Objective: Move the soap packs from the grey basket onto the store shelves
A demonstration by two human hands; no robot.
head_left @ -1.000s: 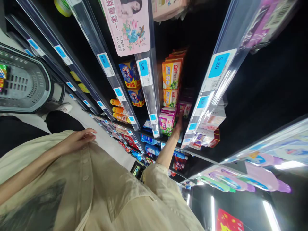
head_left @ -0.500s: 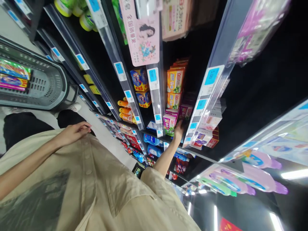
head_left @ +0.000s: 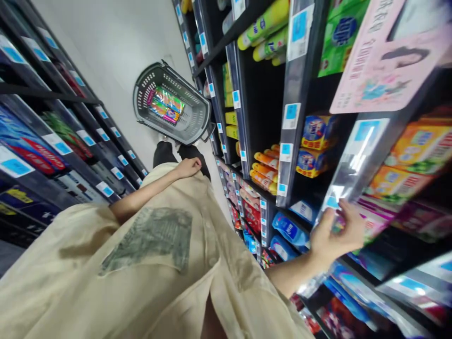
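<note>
My right hand (head_left: 337, 231) is at the front of a shelf, beside a price-label strip (head_left: 356, 155). Its thumb and fingers are apart, and I see nothing held between them. Pink-and-purple boxes (head_left: 376, 219) stand just behind the fingers, with orange boxes (head_left: 406, 162) stacked next to them. Whether the fingertips touch the boxes or the strip I cannot tell. My left hand (head_left: 190, 167) rests in front of my body, its fingers loosely curled with nothing visible in them.
A grey shopping basket (head_left: 197, 123) stands on the floor by my feet, holding several colourful packs (head_left: 167, 106). Shelves run along both sides; toothpaste-like boxes (head_left: 31, 141) are at left. A pink sign (head_left: 384, 70) sticks out above. Blue bottles (head_left: 289, 228) lie near my right forearm.
The view has swung left, bringing the basket and left shelves in. My right hand has come out from deep among the boxes to the shelf's front. The left hand's fingers are more curled.
</note>
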